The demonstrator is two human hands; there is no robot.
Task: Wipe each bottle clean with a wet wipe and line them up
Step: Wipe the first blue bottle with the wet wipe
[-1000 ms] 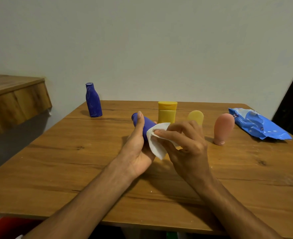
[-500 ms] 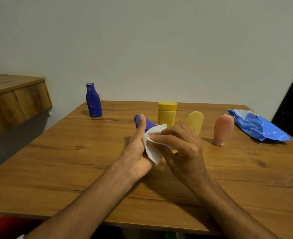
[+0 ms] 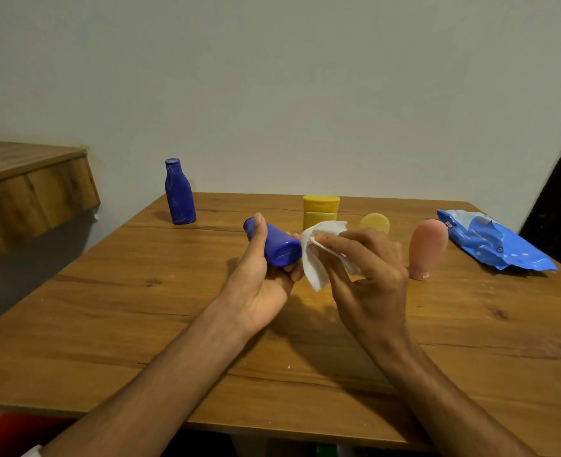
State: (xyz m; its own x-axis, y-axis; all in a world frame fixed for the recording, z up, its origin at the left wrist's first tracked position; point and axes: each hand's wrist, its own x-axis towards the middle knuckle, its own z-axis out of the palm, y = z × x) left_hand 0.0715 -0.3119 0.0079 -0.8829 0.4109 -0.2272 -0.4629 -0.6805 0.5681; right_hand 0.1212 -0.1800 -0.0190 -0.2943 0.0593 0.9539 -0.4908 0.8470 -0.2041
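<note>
My left hand (image 3: 262,285) grips a small blue bottle (image 3: 278,245) lying on its side above the table, its flat base turned toward me. My right hand (image 3: 368,275) pinches a white wet wipe (image 3: 318,255) just right of the bottle's base; whether the wipe touches it, I cannot tell. A taller blue bottle (image 3: 179,192) stands upright at the far left. Behind my hands stand a yellow bottle (image 3: 321,211), a pale yellow tube (image 3: 375,223) partly hidden by my fingers, and a pink tube (image 3: 427,247) on its cap.
A blue wet-wipe pack (image 3: 493,240) lies at the far right of the wooden table (image 3: 140,308). A wooden shelf (image 3: 25,189) juts out at the left, beyond the table's edge. Something red (image 3: 5,430) shows below the near edge.
The wipe has come off the bottle's side and now sits right of its base. My left hand has turned the bottle, so its base faces me and more of it shows.
</note>
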